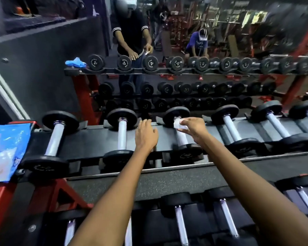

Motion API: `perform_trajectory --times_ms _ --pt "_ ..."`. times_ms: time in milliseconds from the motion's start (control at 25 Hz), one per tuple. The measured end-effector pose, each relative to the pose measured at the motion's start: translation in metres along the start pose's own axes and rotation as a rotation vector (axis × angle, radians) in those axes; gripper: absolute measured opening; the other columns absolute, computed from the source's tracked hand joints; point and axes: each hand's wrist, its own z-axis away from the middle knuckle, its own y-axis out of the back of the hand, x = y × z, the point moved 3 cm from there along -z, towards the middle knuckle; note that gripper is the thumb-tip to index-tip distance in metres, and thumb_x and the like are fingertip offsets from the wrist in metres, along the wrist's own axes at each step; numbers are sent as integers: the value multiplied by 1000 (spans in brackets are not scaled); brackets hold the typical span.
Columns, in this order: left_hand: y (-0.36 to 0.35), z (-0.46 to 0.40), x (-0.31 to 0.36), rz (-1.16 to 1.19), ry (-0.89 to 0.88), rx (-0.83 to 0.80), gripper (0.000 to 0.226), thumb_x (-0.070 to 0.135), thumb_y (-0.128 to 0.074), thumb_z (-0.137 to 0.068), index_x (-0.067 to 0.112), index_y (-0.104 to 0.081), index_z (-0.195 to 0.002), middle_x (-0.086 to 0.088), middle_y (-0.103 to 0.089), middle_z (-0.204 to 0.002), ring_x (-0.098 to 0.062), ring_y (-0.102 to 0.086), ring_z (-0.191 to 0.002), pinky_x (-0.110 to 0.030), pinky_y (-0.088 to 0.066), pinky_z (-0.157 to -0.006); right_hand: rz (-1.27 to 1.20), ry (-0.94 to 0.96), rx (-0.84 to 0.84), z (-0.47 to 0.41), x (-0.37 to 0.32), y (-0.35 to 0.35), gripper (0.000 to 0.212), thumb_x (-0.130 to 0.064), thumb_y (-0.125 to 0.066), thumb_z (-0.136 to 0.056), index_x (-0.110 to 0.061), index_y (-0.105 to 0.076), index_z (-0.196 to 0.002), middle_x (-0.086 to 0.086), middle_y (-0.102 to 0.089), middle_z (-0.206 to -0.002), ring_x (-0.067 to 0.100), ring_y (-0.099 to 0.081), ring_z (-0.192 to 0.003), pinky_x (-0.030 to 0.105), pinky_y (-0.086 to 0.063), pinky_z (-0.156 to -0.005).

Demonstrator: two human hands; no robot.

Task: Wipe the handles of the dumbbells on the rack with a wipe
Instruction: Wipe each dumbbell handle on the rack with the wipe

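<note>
so the big red and black rack (167,172) fills most of the view, backed by a mirror (220,32) that doubles everything. Top shelf has a row of dumbbells (122,134) lying with their pale handles pointing away from the camera, more of them on the shelf below, nearer than the fingers. The third dumbbell (180,137) from the left is the one being worked on: right hand (194,127) is over the far end of its handle, fingers curled and pinching a small white wipe (178,125) that sits right on the handle, just shy of the far weight plate. Left hand (146,134) hovers just left of that, between the second and third dumbbells, fingers loosely spread and holding nothing, can't tell if it touches the shelf pad. Way off to the left of both hands, at the shelf's end, there's a blue wipes packet (6,150) lying flat, well apart from the fingers
</note>
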Motion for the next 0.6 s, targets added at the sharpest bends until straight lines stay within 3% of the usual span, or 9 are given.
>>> perform_trajectory --times_ms 160,240,320,400,600 --pt "-48 -7 17 -146 110 -25 54 26 -43 -98 8 -30 -148 -11 -28 -156 -26 -21 -145 -39 -13 -118 82 -24 -96 -38 8 54 14 6 -57 -86 8 -62 -99 14 -58 -95 23 -56 -82 23 -57 -57" --pt "-65 -14 17 -183 138 -17 57 29 -40 -101 8 -23 -151 -10 -17 -161 -25 -11 -148 -40 -6 -119 139 -26 -146 -54 14 73 5 -6 -65 -86 -1 -65 -86 9 -60 -88 20 -57 -80 24 -58 -56" --pt "-82 -17 12 -254 155 -34 61 33 -36 -102 8 -16 -153 -9 -10 -162 -23 -4 -149 -41 -1 -120 254 -8 -154 -71 19 87 17 -17 -71 -82 -11 -62 -69 2 -59 -75 15 -56 -68 27 -55 -54" --pt "-93 -15 3 -367 158 -57 63 38 -29 -103 7 -8 -154 -8 -4 -163 -22 3 -150 -42 4 -121 368 52 -164 -82 24 91 21 -12 -70 -81 -14 -59 -64 1 -58 -71 12 -54 -60 30 -56 -55" --pt "-100 -16 2 -443 170 -5 62 39 -26 -103 11 -5 -155 -3 0 -163 -17 7 -150 -40 7 -121 520 19 -382 -107 52 84 29 7 -61 -81 -18 -61 -68 16 -61 -81 26 -61 -72 50 -56 -76"
